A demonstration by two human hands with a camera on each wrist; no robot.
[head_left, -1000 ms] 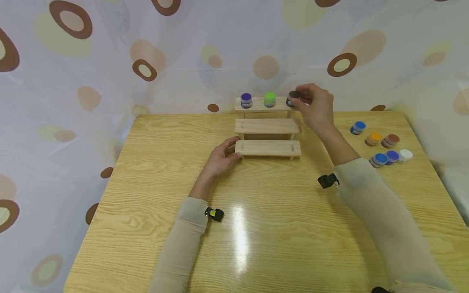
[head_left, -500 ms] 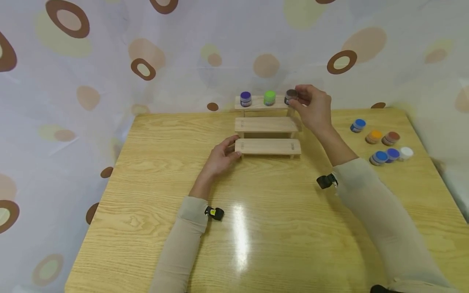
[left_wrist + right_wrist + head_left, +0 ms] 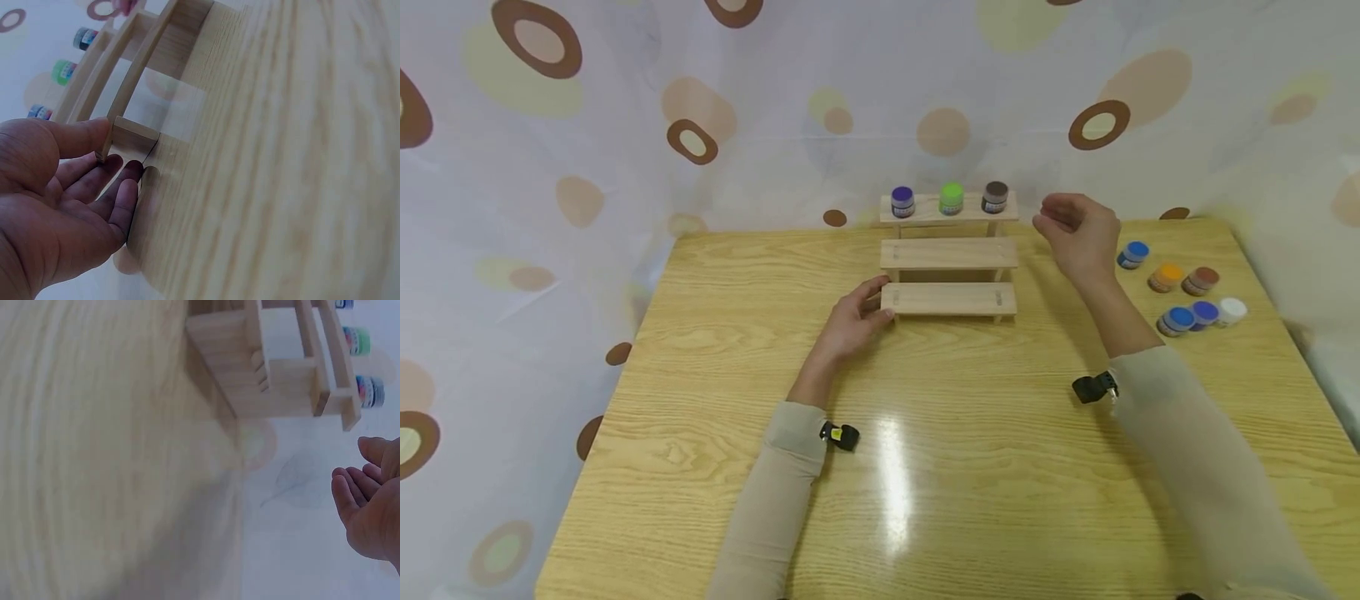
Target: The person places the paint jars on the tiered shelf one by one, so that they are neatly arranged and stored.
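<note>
The left hand [image 3: 850,325] is lying low and forward, palm turned inward, its fingers [image 3: 119,200] stretching out nearly straight and the thumb [image 3: 75,137] lying above them. Its forearm is reaching in from the lower left in a beige sleeve [image 3: 767,500]. The right hand [image 3: 1078,233] is hovering in the air, farther forward and higher, holding nothing, fingers [image 3: 350,487] loosely bent, palm open. The right arm is running back in its sleeve [image 3: 1195,467] to the lower right
</note>
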